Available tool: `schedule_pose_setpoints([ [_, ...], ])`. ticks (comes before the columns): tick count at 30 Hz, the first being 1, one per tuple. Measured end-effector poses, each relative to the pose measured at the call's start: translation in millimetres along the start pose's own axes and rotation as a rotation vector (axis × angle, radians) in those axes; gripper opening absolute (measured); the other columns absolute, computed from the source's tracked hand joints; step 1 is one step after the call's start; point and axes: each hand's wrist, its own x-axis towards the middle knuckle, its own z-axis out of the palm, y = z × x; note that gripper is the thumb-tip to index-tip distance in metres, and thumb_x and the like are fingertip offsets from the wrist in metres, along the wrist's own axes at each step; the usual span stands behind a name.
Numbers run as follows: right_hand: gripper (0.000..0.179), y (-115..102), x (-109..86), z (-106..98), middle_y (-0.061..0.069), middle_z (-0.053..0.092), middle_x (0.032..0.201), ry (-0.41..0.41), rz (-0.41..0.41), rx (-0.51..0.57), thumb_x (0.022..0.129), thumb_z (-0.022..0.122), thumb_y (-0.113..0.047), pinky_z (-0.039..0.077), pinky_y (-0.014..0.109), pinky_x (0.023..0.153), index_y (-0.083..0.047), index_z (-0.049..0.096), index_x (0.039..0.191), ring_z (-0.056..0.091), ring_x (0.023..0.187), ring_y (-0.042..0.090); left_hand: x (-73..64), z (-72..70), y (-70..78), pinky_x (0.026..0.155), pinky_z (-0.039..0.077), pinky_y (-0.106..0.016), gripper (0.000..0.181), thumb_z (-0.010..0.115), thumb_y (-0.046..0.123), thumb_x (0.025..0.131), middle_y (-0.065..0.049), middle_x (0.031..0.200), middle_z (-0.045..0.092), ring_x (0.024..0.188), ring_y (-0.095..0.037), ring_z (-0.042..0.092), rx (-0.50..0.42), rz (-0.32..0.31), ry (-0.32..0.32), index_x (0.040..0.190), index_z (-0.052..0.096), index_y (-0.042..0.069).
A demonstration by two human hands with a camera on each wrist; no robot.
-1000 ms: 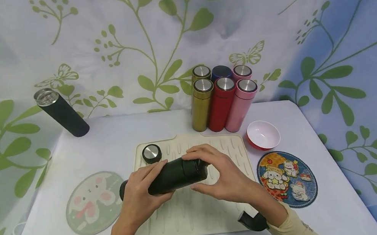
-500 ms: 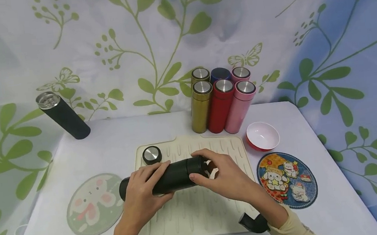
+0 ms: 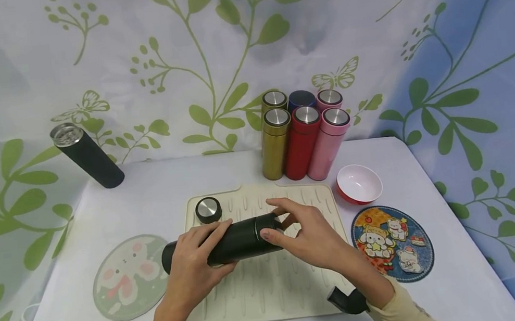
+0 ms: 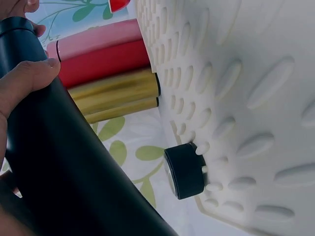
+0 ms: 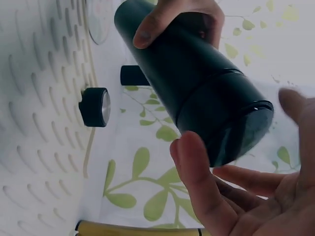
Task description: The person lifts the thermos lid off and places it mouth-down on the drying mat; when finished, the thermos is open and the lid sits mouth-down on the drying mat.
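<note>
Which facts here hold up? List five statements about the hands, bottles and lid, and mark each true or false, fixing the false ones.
1. The left hand grips a black bottle. True.
2. A loose lid lies on the cream mat. True.
3. The gripped black bottle stands upright on the cream mat. False: it is held up off it, nearly level.
4. A red bottle stands between a gold bottle and a pink bottle. True.
5. The red bottle lies on its side. False: it stands upright.

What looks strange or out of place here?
The back-left black bottle stands uncapped, its metal mouth showing, unlike the capped red bottle; a loose black lid sits on the cream mat. No spill shows.
</note>
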Motion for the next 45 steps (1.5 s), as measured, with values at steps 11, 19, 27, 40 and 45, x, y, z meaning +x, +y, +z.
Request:
schedule_pose_setpoints([
  [11,0.05,0.1,1.5,1.0,-0.011,0.063,0.123,-0.007,-0.172,0.12,0.083,0.084,-0.028,0.058,0.034,0.073,-0.032,0.065,0.128,0.06,0.106,0.014,-3.2,-0.7,-1.9,0.085,0.049,-0.05,0.092,0.099,0.028,0.056,-0.002,0.125,0.064,0.108,-0.025,0.06,0.007,-0.029,-0.014,0.139,0.061,0.023],
  [19,0.052,-0.9,2.4,-2.9,-0.003,0.06,0.131,0.013,-0.354,0.154,0.082,0.085,-0.016,0.054,0.041,0.08,-0.019,0.066,0.13,0.055,0.117,0.019,-3.7,-8.4,-7.0,0.084,0.049,-0.048,0.09,0.097,0.028,0.059,-0.002,0.122,0.065,0.109,-0.024,0.06,-0.033,-0.069,-0.001,0.14,0.06,0.024],
  [27,0.07,8.1,4.9,2.7,-0.002,0.059,0.13,0.071,-0.307,0.109,0.076,0.089,-0.009,0.055,0.041,0.086,-0.018,0.059,0.138,0.055,0.118,0.018,-3.8,-25.2,-18.1,0.085,0.052,-0.044,0.087,0.096,0.023,0.06,-0.004,0.123,0.065,0.109,-0.025,0.061,-0.087,-0.119,0.08,0.139,0.061,0.018],
  [40,0.061,30.3,14.4,55.7,-0.009,0.061,0.118,-0.062,-0.266,0.012,0.074,0.09,-0.024,0.055,0.032,0.071,-0.025,0.064,0.129,0.058,0.103,0.011,-8.7,-57.4,-47.9,0.097,0.04,-0.017,0.089,0.094,0.009,0.062,-0.007,0.128,0.064,0.11,-0.023,0.061,-0.151,-0.229,0.219,0.143,0.056,0.012],
  [45,0.06,31.1,22.1,81.2,-0.005,0.058,0.114,-0.143,-0.26,-0.084,0.076,0.089,-0.028,0.053,0.031,0.074,-0.024,0.064,0.131,0.055,0.102,0.011,-13.4,-64.6,-52.4,0.097,0.039,-0.017,0.091,0.095,0.005,0.06,-0.008,0.128,0.064,0.11,-0.021,0.06,-0.147,-0.294,0.242,0.142,0.056,0.012],
])
